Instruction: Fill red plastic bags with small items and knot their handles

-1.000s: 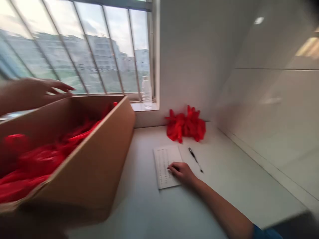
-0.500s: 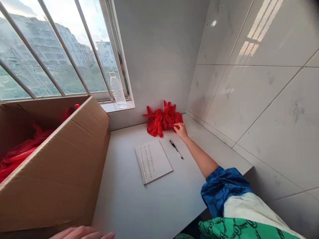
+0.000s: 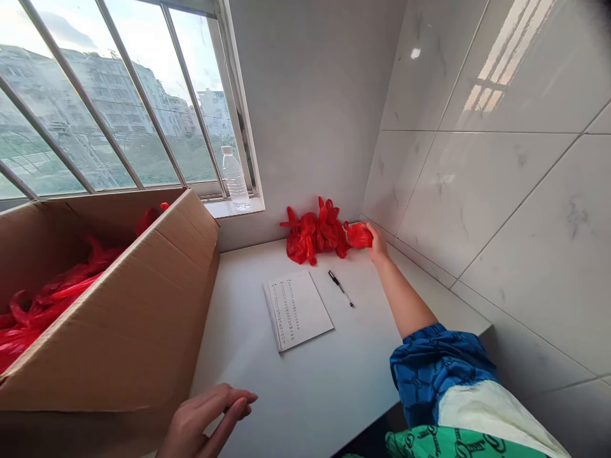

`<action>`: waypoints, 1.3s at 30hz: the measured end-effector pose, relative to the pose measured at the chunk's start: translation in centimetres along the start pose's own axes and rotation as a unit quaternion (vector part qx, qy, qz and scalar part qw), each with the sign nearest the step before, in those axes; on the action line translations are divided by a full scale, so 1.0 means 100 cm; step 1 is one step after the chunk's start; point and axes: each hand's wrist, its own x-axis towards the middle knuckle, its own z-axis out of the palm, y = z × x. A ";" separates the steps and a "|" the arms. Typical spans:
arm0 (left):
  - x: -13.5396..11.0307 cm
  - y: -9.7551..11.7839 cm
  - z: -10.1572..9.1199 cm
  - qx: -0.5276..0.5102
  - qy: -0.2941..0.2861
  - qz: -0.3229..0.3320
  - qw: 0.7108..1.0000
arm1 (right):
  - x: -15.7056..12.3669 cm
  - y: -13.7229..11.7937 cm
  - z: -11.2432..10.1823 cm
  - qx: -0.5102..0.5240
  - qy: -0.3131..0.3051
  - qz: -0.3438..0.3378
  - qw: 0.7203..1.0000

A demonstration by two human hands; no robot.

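Note:
At the back right of the white table, my right hand (image 3: 379,245) is closed on a small red plastic bag (image 3: 359,235) with something bulky inside; its contents are hidden. Just left of it, other knotted red plastic bags (image 3: 315,235) lie bunched against the wall. My left hand (image 3: 210,416) hovers over the front left of the table, its thumb and fingertips brought together with nothing visible in them. Between the hands lie a notebook (image 3: 300,312) with rows of handwriting and a black-capped pen (image 3: 340,288).
On the left stands an open cardboard box (image 3: 138,318) with more red bags (image 3: 71,280) inside. A clear water bottle (image 3: 235,178) is upright on the sill by the barred window. Tiled wall (image 3: 482,210) borders the white table (image 3: 286,394) on the right.
My right hand has moved right and drawn one red bag a little apart from the bunch. My left hand has risen further into view from the bottom edge. The camera view has shifted slightly.

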 end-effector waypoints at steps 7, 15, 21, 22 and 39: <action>0.035 -0.008 0.019 -0.073 -0.097 -0.106 0.987 | -0.055 -0.056 0.025 0.136 -0.152 0.065 0.977; 0.080 -0.037 0.036 -0.188 0.037 -0.186 0.964 | -0.126 -0.007 0.046 -0.182 -0.306 -0.025 0.934; 0.104 -0.059 0.046 -0.083 0.165 -0.164 0.969 | -0.159 -0.018 0.031 -0.302 -0.214 -0.191 0.909; 0.110 -0.062 0.049 -0.065 0.159 -0.155 0.973 | -0.165 -0.026 0.030 -0.300 -0.237 -0.189 0.904; 0.134 -0.063 0.075 0.120 -0.002 -0.260 0.958 | -0.177 0.028 0.034 -0.439 -0.338 -0.099 0.826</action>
